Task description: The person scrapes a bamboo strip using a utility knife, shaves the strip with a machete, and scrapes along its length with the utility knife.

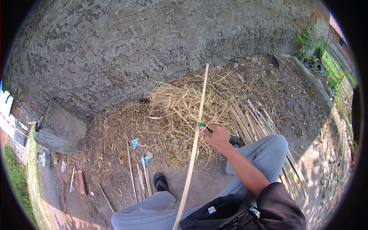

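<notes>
Strip (192, 157), single and pale, slants between the knees (274, 147) toward the far edge of the ground (207, 180), probably so that its side meets the one green object (202, 124) gripped in the right hand (217, 137). Left hand is out of view, its grip untellable. Two blue packets (135, 142) lie leftward; slats (245, 126) rightward overlap beyond counting.

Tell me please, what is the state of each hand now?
Left hand: not in view, so its state cannot be told.
Right hand: closed around a green object, at the long pale strip.
</notes>
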A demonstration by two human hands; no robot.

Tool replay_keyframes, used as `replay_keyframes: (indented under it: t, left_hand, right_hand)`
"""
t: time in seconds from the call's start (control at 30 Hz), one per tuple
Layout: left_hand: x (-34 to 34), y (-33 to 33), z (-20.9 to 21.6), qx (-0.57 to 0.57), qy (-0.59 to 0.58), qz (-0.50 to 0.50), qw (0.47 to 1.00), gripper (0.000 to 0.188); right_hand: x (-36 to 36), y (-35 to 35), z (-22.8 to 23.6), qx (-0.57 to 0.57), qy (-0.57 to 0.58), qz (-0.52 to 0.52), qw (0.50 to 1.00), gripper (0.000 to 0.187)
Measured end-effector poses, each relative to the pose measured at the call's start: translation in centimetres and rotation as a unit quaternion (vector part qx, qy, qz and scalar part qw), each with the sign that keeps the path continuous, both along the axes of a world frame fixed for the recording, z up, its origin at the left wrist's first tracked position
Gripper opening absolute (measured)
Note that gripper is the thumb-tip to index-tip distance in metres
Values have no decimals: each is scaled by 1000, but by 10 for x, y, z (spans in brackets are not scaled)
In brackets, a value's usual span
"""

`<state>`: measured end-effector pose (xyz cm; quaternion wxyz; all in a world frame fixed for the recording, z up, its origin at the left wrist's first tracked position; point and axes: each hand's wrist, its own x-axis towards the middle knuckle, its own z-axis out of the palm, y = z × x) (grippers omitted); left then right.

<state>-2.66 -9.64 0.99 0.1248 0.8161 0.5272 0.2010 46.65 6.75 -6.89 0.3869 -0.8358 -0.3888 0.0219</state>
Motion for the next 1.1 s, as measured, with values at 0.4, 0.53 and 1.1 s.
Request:
replay_keyframes:
  t: [0.4,0.53,1.1]
  left_hand:
    - [-2,3,7,57,37,-7,998,11]
    - [-3,8,8,76,43,-13,996,11]
    - [-6,34,28,10,216,1,976,36]
  right_hand:
    - [5,1,23,28,196,2,980,46]
    - [3,-1,11,106,295,35,949,44]
    - [-43,-2,28,162,352,109,915,34]
